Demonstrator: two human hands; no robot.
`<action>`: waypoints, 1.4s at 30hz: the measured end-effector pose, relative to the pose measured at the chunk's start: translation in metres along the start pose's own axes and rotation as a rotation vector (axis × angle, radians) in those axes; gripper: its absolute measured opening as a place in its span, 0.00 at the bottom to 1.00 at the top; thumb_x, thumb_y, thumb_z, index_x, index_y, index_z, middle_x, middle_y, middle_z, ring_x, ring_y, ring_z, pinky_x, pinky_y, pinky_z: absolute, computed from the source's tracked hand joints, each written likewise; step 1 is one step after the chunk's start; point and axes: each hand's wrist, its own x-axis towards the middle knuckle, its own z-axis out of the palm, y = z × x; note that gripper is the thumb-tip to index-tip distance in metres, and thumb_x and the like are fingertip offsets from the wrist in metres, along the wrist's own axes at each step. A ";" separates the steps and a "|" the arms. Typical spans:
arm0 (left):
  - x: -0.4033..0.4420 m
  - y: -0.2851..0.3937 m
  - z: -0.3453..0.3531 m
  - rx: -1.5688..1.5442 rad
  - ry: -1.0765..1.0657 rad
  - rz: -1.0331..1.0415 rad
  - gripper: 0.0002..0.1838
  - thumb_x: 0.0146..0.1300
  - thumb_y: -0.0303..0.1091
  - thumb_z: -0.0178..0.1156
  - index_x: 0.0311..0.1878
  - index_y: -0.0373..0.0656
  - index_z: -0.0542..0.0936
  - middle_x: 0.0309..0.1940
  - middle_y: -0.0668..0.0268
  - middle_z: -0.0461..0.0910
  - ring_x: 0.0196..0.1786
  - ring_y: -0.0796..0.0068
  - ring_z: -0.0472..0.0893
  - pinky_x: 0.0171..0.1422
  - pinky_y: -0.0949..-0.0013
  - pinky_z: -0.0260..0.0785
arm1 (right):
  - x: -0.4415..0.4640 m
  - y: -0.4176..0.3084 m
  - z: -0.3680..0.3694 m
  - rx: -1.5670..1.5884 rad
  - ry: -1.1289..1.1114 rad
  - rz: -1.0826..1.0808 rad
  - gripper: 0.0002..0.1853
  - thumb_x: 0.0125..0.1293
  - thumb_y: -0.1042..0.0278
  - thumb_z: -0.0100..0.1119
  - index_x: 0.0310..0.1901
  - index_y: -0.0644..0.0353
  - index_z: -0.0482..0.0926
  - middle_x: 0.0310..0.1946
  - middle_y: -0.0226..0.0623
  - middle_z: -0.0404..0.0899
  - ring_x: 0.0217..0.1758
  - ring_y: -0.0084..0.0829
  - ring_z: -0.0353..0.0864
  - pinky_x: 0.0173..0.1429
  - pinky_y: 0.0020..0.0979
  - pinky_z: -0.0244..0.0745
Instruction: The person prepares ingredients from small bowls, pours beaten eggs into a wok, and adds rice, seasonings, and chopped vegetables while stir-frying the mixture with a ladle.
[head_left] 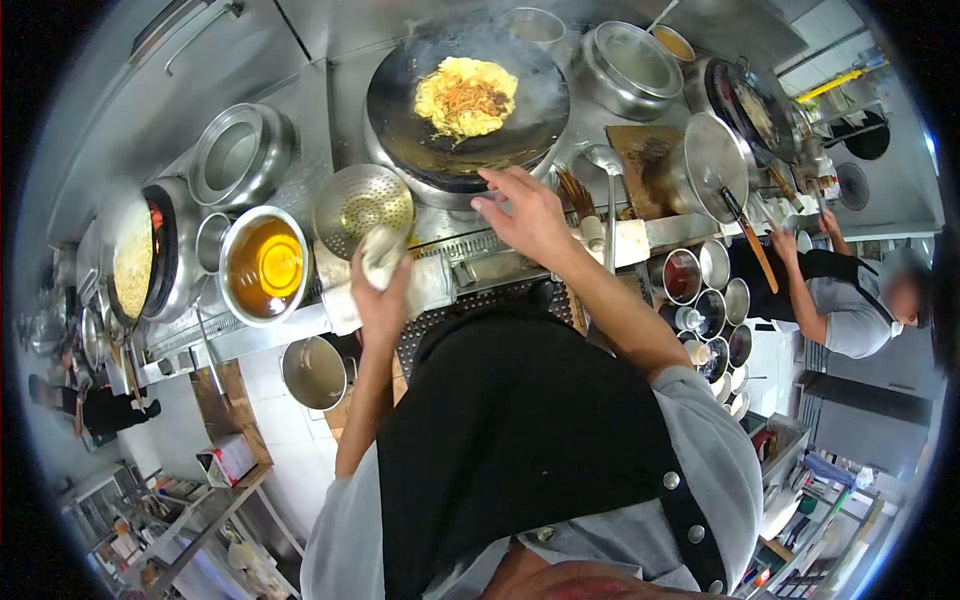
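Observation:
My left hand [380,300] is closed on a bunched whitish cloth [382,258], in front of a perforated metal strainer [350,205]. My right hand [528,218] has its fingers apart at the near rim of a large black wok [400,130]; whether the fingertips touch the rim is unclear. A yellow egg mass with brown shreds on top [465,97] lies in the wok, with steam around it. Just right of my right hand are a ladle [603,160] and a bamboo brush [575,195]. A folded white cloth [425,282] hangs at the counter edge, beside my left hand.
A bowl of amber oil [262,268] stands left of the strainer, with lidded pots [235,158] behind. Seasoning containers [682,277] line the right side. A handled strainer [718,165] rests on a pot. A co-worker [850,305] stands at the right by another wok.

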 end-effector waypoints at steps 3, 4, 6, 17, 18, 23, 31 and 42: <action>-0.006 0.072 0.060 -0.013 -0.218 0.425 0.38 0.58 0.32 0.73 0.71 0.37 0.69 0.67 0.54 0.74 0.68 0.56 0.75 0.73 0.55 0.66 | 0.005 0.028 0.040 -0.364 -0.213 -0.115 0.24 0.67 0.54 0.65 0.62 0.53 0.80 0.47 0.42 0.84 0.49 0.45 0.85 0.54 0.39 0.81; -0.002 0.083 0.076 0.293 -0.261 0.664 0.36 0.55 0.36 0.75 0.65 0.35 0.73 0.71 0.54 0.70 0.75 0.44 0.66 0.78 0.46 0.58 | -0.003 0.041 0.059 -0.108 -0.138 -0.281 0.23 0.68 0.53 0.62 0.61 0.54 0.80 0.48 0.43 0.84 0.51 0.47 0.85 0.56 0.41 0.80; 0.015 0.057 0.094 0.419 -0.221 0.768 0.29 0.55 0.36 0.74 0.57 0.34 0.76 0.74 0.55 0.68 0.79 0.39 0.60 0.81 0.43 0.52 | -0.019 0.044 0.061 0.098 -0.148 -0.263 0.21 0.68 0.53 0.60 0.58 0.55 0.80 0.49 0.44 0.84 0.51 0.49 0.84 0.57 0.44 0.80; 0.060 -0.096 0.056 -0.631 -0.188 -0.659 0.19 0.73 0.51 0.62 0.54 0.46 0.79 0.41 0.66 0.85 0.38 0.65 0.84 0.40 0.54 0.77 | -0.200 0.188 -0.020 -0.617 0.142 0.537 0.36 0.60 0.64 0.69 0.70 0.59 0.69 0.41 0.54 0.85 0.47 0.53 0.85 0.53 0.47 0.80; 0.066 -0.075 0.067 -0.637 -0.178 -0.668 0.23 0.75 0.57 0.56 0.55 0.47 0.78 0.41 0.66 0.84 0.37 0.66 0.84 0.37 0.55 0.77 | -0.223 0.210 -0.011 -0.658 0.115 0.672 0.38 0.59 0.63 0.69 0.70 0.61 0.66 0.40 0.56 0.85 0.46 0.54 0.86 0.53 0.48 0.80; 0.127 -0.043 0.127 -0.521 -0.126 -0.824 0.30 0.70 0.74 0.49 0.52 0.57 0.77 0.40 0.70 0.84 0.41 0.66 0.82 0.40 0.55 0.70 | -0.244 0.257 -0.014 -0.177 0.200 0.885 0.23 0.62 0.59 0.67 0.51 0.67 0.76 0.33 0.55 0.83 0.38 0.51 0.86 0.48 0.50 0.79; 0.159 -0.132 0.162 -0.607 -0.097 -0.652 0.06 0.61 0.31 0.61 0.42 0.50 0.78 0.33 0.66 0.80 0.30 0.64 0.80 0.30 0.56 0.67 | -0.169 0.138 -0.070 0.339 0.286 0.795 0.18 0.75 0.55 0.58 0.43 0.67 0.79 0.23 0.35 0.74 0.28 0.26 0.73 0.33 0.34 0.69; 0.074 -0.006 0.055 -0.502 -0.036 -0.663 0.01 0.62 0.30 0.59 0.35 0.46 0.79 0.27 0.64 0.80 0.26 0.72 0.80 0.24 0.65 0.72 | -0.155 0.131 -0.014 0.561 -0.114 0.601 0.20 0.78 0.49 0.55 0.41 0.62 0.78 0.22 0.23 0.67 0.26 0.19 0.65 0.30 0.29 0.63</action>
